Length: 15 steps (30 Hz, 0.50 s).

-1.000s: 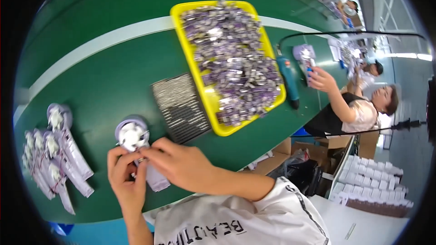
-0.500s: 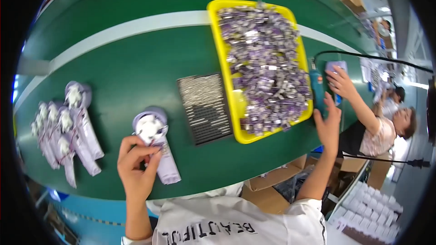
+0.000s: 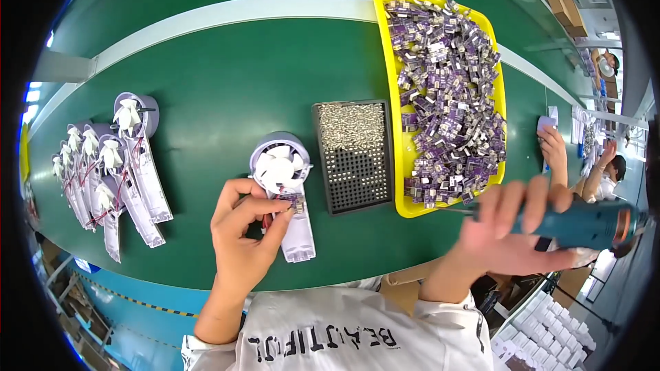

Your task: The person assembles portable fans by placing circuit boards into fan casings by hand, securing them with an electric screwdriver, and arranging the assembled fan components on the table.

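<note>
My left hand [image 3: 244, 237] pinches a small purple circuit board [image 3: 297, 202] between thumb and fingertips, over the handle of a lilac handheld fan casing [image 3: 299, 239]. The casing lies on the table with its white fan blades [image 3: 278, 167] at the far end. Red wire shows beside my left fingers. My right hand [image 3: 502, 233] is wrapped round a teal electric screwdriver [image 3: 581, 225], blurred by motion. Its thin bit points left, near the front edge of the yellow tray [image 3: 404, 158]. Between casing and tray lies a black screw holder [image 3: 356, 199] with many small silver screws.
Several lilac fan casings with white blades [image 3: 127, 115] lie grouped at the left of the green table [image 3: 220, 82]. Purple circuit boards [image 3: 447, 96] heap in the yellow tray. At the right, a co-worker's hand [image 3: 553, 148] touches a lilac part. White pieces [image 3: 550, 333] stand in rows below.
My right hand has taken hold of the screwdriver and lifted it off the table, bringing it nearer. My left hand stays at the casing with the board. The whole view has shifted.
</note>
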Available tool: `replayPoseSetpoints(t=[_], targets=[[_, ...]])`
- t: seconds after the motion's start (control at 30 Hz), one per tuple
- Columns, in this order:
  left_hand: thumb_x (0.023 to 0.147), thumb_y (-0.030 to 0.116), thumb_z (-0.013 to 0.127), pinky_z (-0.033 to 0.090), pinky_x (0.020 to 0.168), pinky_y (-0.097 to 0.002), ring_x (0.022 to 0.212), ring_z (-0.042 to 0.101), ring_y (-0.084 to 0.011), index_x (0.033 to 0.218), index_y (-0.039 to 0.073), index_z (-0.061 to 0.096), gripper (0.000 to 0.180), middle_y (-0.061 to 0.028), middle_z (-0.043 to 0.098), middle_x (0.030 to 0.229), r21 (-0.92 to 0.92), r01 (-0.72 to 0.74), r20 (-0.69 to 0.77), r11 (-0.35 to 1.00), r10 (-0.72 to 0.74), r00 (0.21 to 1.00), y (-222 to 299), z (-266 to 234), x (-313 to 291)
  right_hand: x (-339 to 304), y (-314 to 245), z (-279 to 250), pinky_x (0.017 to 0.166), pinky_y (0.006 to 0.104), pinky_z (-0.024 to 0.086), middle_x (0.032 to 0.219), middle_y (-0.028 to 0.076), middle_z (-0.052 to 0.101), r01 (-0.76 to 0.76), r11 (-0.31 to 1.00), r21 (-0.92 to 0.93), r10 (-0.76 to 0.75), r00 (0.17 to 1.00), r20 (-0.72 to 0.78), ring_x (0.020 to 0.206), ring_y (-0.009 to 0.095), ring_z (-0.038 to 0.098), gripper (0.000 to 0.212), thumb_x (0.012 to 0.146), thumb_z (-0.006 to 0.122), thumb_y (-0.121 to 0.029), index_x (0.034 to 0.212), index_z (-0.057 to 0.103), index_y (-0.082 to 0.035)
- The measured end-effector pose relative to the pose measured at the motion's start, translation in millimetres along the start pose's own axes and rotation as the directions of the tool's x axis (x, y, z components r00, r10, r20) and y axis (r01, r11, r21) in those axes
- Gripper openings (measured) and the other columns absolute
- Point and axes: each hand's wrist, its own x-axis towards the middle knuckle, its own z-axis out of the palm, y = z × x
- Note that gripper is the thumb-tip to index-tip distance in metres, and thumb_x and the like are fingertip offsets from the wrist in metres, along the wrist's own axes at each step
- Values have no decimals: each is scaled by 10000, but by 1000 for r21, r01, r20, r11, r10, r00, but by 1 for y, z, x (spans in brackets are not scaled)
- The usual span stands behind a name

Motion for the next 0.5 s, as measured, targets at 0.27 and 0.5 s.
replayPoseSetpoints(t=[0.27,0.5], targets=[[726,-103,777,437,588,-225,673,542,-89,870,-6,733,178,-53,537,957,2,-33,0,999,33,999,-1,4,2,-13,76,42,453,341,406,717,61,524,134,990,-38,-128,983,130,502,201,489,681,826,586,-757,990,448,-111],[716,-122,764,458,581,-231,682,577,-96,857,-28,729,173,-58,530,947,10,-71,15,997,71,997,-1,4,5,-17,85,41,486,363,393,731,89,523,49,994,-94,-34,987,156,547,219,483,660,858,576,-723,1044,487,-96]])
